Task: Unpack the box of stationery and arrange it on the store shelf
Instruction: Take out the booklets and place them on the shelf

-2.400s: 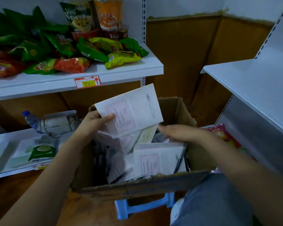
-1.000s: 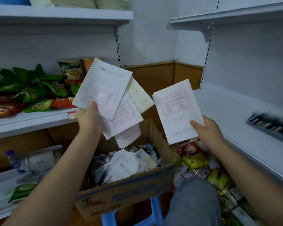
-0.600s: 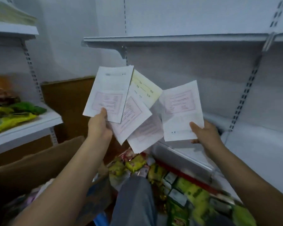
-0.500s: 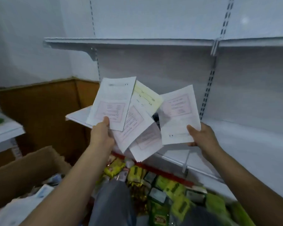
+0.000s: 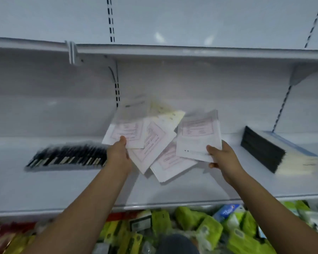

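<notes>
Left hand: raised over the white shelf, thumb on top, pinching a fanned bundle of receipt pads. Pads are thin white booklets with pink printed panels, one pale yellow at the back; they overlap loosely and spread toward the right hand. Upper edges blurred.

Right hand: level with the left and apart from it, thumb pressed on the lower edge of a single receipt pad, fingers curled beneath. This pad overlaps the right edge of the fanned bundle.

Row of black pens: lying on the shelf just left of the left hand, blurred.

Stack of dark-edged notebooks: on the same shelf, well to the right of the right hand, blue cover on top.

Upper shelf: above both hands.

Green and yellow packets: on the lower level, beneath the forearms.
</notes>
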